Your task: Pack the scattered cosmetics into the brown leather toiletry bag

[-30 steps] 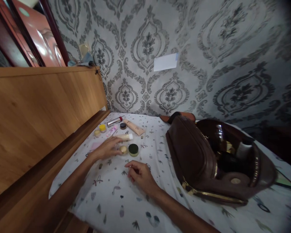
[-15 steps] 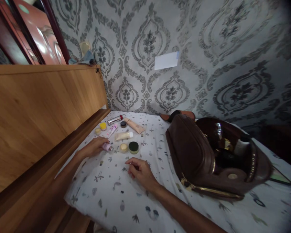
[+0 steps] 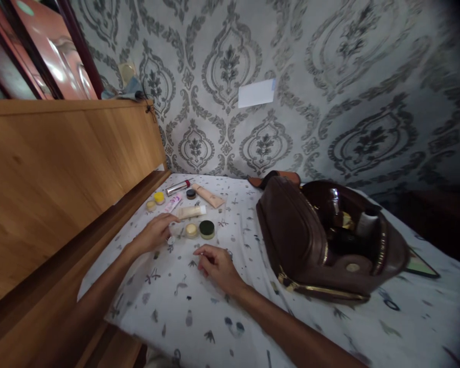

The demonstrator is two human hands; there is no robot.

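My left hand [image 3: 155, 234] is closed over a small bottle, whose shiny cap end [image 3: 170, 240] pokes out below the fingers; the rest is hidden. Right beside the fingertips lies a cream tube with a white cap [image 3: 191, 212]. A small pale-yellow jar [image 3: 191, 230] and a dark-green-lidded jar [image 3: 207, 229] sit side by side just right of that hand. My right hand [image 3: 218, 267] rests on the patterned sheet below these jars, fingers loosely bent and apart, holding nothing.
Behind are a pink tube [image 3: 173, 203], yellow-lidded jar [image 3: 159, 198], silver tube [image 3: 178, 187], dark-lidded jar [image 3: 190, 193] and peach tube [image 3: 208, 196]. An unzipped brown bag [image 3: 291, 235] stands at right. A wooden panel [image 3: 72, 153] borders the left; a patterned wall [image 3: 230, 128] stands behind.
My left hand has moved slightly right and turned over the small pink bottle, covering most of it. My right hand stays nearly still. The whole view has shifted a little.
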